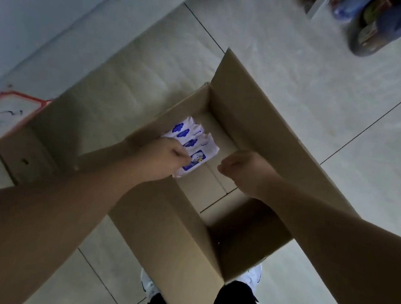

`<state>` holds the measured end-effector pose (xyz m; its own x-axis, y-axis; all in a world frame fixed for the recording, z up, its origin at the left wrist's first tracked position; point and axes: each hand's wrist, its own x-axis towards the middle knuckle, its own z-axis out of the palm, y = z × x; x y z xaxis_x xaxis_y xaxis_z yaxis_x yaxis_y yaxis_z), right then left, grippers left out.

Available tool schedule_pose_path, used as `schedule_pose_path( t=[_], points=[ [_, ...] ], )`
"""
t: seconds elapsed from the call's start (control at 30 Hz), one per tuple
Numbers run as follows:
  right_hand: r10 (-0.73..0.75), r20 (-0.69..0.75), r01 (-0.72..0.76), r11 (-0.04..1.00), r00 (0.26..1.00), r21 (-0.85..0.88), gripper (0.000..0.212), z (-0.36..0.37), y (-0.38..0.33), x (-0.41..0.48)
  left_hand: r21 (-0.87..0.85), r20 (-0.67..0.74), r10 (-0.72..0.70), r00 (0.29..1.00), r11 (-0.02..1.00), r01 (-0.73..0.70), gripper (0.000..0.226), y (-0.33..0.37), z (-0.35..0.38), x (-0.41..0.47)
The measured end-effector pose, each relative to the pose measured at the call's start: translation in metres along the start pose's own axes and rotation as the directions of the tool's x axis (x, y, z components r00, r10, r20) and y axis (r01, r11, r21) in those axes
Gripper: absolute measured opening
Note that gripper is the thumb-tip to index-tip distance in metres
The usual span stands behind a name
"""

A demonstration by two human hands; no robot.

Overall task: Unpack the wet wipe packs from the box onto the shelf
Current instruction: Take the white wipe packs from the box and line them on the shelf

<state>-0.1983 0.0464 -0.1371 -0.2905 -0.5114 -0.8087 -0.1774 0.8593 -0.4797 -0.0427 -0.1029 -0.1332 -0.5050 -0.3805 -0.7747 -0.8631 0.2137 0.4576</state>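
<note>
Wet wipe packs (191, 145) stand bunched against a side wall inside the box (170, 225), the left hand (167, 157) clenched on their near end. The right hand (241, 168) hangs beside them, fingers hidden, grip impossible to tell. Lifted as 1 bundle, outer packs could slide free. Raised flaps crowd the exit; blurred shelf goods (369, 23) sit well apart.

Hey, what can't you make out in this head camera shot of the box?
Head view only.
Right hand: fingers face away, so any hold is hidden.
Wipe packs: left hand covers part; count and print blurred.
Shelf: cut by the top edge, goods blurred.
</note>
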Motion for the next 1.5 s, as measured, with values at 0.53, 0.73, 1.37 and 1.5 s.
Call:
schedule_pose_path(
  t=[0.53, 0.73, 1.37, 1.5],
  points=[
    [-0.074, -0.028, 0.074, 0.997, 0.997, -0.012, 0.031, 0.030, 0.012, 0.119, 0.234, -0.103, 0.004, 0.995, 0.972, 0.021, 0.023, -0.051, 0.023, 0.112],
    [-0.123, 0.037, 0.119, 0.989, 0.992, 0.090, 0.046, 0.034, 0.012, 0.138, 0.401, -0.178, 0.109, 0.978, 0.916, -0.029, 0.019, -0.059, 0.027, 0.125],
    [-0.144, 0.008, 0.140, 0.971, 0.990, 0.192, 0.010, 0.060, 0.039, 0.151, 0.629, -0.143, 0.294, 0.945, 0.764, -0.143, 0.024, -0.059, 0.033, 0.137],
    [-0.137, 0.051, 0.110, 0.925, 0.989, 0.364, 0.025, 0.055, 0.038, 0.129, 0.505, -0.093, 0.299, 0.950, 0.836, -0.214, 0.021, -0.057, 0.020, 0.119]
  ],
)
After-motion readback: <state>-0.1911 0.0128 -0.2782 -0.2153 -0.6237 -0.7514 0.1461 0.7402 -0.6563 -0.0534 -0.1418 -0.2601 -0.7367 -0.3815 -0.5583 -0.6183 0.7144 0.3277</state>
